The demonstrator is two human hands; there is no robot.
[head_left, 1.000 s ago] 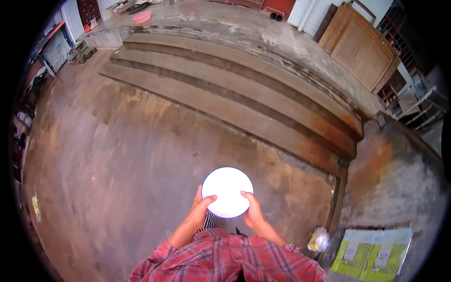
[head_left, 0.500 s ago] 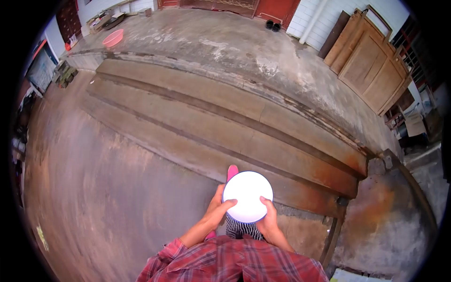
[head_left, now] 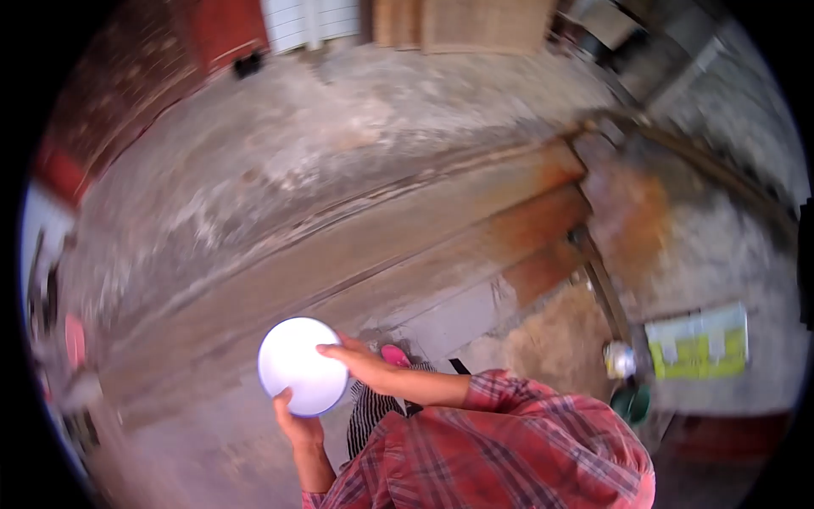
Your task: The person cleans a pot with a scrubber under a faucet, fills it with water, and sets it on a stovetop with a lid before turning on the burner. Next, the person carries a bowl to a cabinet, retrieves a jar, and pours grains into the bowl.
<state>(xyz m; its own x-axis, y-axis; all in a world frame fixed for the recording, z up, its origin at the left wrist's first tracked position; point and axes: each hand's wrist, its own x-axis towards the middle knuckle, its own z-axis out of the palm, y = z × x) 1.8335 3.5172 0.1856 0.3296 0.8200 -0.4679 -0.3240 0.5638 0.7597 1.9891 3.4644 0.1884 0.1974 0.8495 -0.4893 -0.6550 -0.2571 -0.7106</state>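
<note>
In the head view, both hands of the person hold a white round dish [head_left: 303,366] with a thin blue rim, in front of the body and above the lower part of the concrete steps [head_left: 365,254]. The left hand [head_left: 297,424] grips the near edge at the bottom of the picture, with its thumb on the white face; its fingers are closed around the rim, mostly hidden beneath. The right hand [head_left: 352,360] grips the opposite side of the edge, the side nearer to the right sleeve, and its thumb also lies on the white face; its other fingers are partly hidden, so I cannot tell exactly how they are spread. The person wears a red plaid shirt [head_left: 500,450], black-and-white striped trousers [head_left: 366,420] and a pink shoe [head_left: 394,355], which is seen just beyond the right forearm. On the right side of the view, a green and pale printed sheet [head_left: 699,343] lies on the ground, with a small plastic bag [head_left: 619,360] beside it and a dark green container [head_left: 630,405] below the bag. A pink basin [head_left: 75,341] is near the left border, and dark shoes [head_left: 248,64] stand by a red door [head_left: 227,30] at the top.
</note>
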